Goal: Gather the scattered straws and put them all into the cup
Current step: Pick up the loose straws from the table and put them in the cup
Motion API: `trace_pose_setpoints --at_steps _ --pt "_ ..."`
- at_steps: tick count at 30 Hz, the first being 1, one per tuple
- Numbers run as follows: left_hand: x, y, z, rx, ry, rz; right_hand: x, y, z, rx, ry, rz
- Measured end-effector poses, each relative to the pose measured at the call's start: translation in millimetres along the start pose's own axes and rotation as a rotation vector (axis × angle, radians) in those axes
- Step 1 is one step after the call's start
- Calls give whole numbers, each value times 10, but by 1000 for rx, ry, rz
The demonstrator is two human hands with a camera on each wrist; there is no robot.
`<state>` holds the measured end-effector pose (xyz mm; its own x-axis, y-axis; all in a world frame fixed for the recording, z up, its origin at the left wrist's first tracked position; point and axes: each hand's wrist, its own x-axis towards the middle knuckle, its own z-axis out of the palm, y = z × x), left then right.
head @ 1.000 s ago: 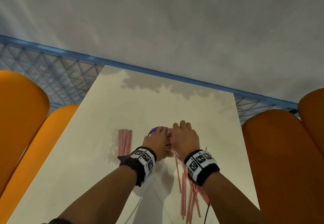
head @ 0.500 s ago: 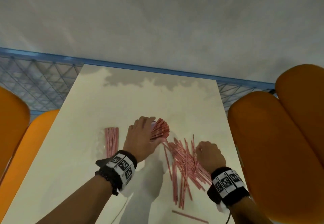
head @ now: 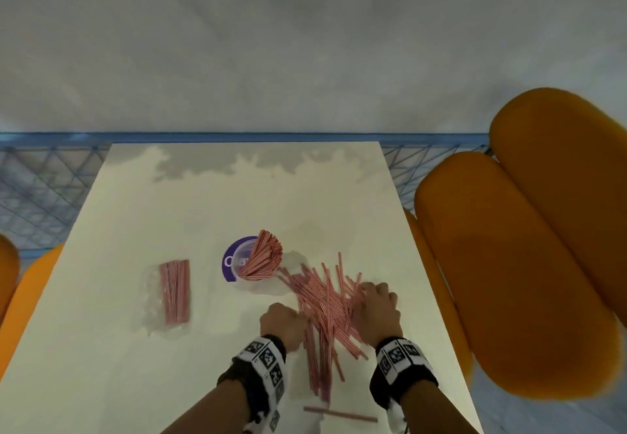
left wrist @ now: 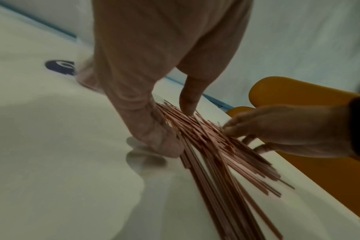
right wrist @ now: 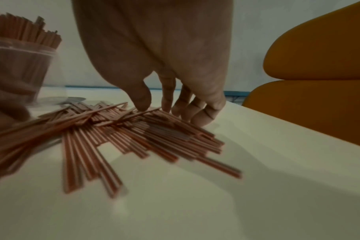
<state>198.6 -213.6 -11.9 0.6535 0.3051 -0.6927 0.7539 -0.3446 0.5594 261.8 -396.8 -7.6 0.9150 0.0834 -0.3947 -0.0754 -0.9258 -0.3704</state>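
A clear cup [head: 237,264] with a purple label stands mid-table, and a sheaf of red-and-white striped straws [head: 263,259] leans out of it. Just right of it and nearer to me lies a loose pile of straws [head: 325,311]. My left hand [head: 283,325] has its fingertips [left wrist: 164,146] on the table at the pile's left edge and its thumb on top of the straws. My right hand [head: 376,308] touches the pile's right side with fingers [right wrist: 169,104] pointing down. Neither hand has lifted a straw. One straw [head: 339,414] lies apart, close to me.
A bundle of straws in a clear wrapper [head: 174,291] lies left of the cup. Orange chair backs [head: 509,264] stand close along the table's right edge, and another is at the left [head: 20,298]. The table's right edge [head: 437,315] is near my right hand.
My left hand has let go of the cup and come back to the pile's left side. My right hand has moved onto the pile's right side. The camera view has shifted.
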Motion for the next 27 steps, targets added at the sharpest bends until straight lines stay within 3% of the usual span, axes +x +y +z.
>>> trace_pose_setpoints --at_steps 4,7,9,13,17,20,27 --pt "64 62 226 -167 -34 -34 1 -208 107 -37 -18 -163" --pt "-25 131 172 -371 9 -117 56 -150 77 33 18 -132" --pt "36 98 208 -391 36 -138 68 -126 92 39 6 -129" --pt "164 44 370 -409 -55 -110 31 -206 158 -19 -64 -206" --pt "109 37 330 -569 -11 -196 39 -162 183 28 9 -164" --pt "67 94 359 -622 -52 -220 -30 -253 342 77 -55 -189" --pt "15 175 353 -835 -99 -335 -171 -367 580 -84 -125 -169"
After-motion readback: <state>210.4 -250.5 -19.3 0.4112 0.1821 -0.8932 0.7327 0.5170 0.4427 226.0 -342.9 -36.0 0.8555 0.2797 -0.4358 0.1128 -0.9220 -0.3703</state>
